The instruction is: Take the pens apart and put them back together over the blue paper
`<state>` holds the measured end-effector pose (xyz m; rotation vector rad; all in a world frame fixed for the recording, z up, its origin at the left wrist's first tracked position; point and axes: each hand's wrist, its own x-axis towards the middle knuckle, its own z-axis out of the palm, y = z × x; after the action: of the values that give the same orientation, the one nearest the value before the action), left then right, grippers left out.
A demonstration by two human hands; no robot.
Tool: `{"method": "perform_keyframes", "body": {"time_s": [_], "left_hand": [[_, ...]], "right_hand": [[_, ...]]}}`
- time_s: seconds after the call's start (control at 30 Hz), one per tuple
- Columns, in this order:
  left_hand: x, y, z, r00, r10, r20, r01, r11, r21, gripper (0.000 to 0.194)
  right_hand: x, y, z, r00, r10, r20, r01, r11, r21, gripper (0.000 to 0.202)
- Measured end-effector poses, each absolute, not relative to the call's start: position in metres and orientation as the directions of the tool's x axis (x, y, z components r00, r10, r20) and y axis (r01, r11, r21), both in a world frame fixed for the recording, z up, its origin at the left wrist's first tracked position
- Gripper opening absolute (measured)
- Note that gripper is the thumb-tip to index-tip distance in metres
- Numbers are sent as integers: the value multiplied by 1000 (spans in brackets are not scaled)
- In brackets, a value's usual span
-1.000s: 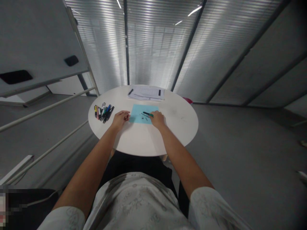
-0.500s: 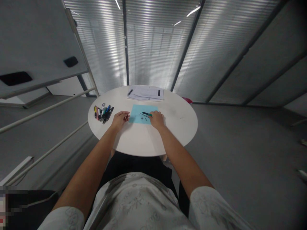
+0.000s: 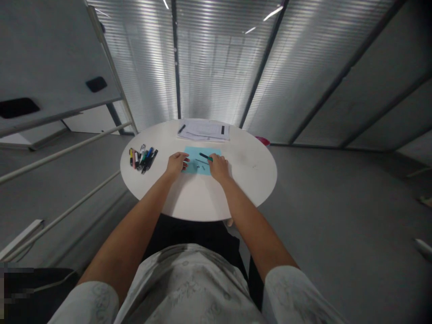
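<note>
A light blue sheet (image 3: 189,169) lies on the round white table. My right hand (image 3: 218,168) is over its right side, fingers closed on a dark pen part with a green end (image 3: 205,156). Left of that hand, a thin dark rod (image 3: 201,161) lies on the sheet, and small pen pieces (image 3: 203,168) lie just below it. My left hand (image 3: 177,164) is at the sheet's left edge, its fingers apart and nothing seen in them.
Several pens and markers (image 3: 145,158) are bunched at the left of the table (image 3: 249,180). White papers (image 3: 205,130) with a dark pen (image 3: 182,128) on them lie at the far edge. A whiteboard frame (image 3: 111,63) stands at the left.
My left hand has moved right and slightly up, onto the sheet's left edge. The dark pen part in my right hand is now lifted and apart from the thin rod.
</note>
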<state>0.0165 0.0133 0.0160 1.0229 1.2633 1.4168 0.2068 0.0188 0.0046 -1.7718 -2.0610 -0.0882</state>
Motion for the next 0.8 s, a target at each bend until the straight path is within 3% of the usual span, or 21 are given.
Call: {"method": "perform_keyframes", "body": {"time_s": [0.37, 0.5, 0.63, 0.8], "left_hand": [[32, 4, -2, -142, 983, 116, -151, -137, 979, 14], [32, 4, -7, -66, 979, 194, -32, -196, 980, 9], [33, 2, -6, -32, 977, 210, 112, -206, 972, 14], [33, -1, -3, -22, 982, 189, 110, -186, 976, 16]], "right_hand": [[201, 18, 2, -215, 837, 503, 826, 430, -364, 17], [194, 17, 0, -303, 776, 553, 708, 572, -414, 15], [189, 16, 0, -351, 766, 539, 651, 613, -447, 16], [190, 14, 1, -337, 773, 538, 610, 614, -501, 16]]}}
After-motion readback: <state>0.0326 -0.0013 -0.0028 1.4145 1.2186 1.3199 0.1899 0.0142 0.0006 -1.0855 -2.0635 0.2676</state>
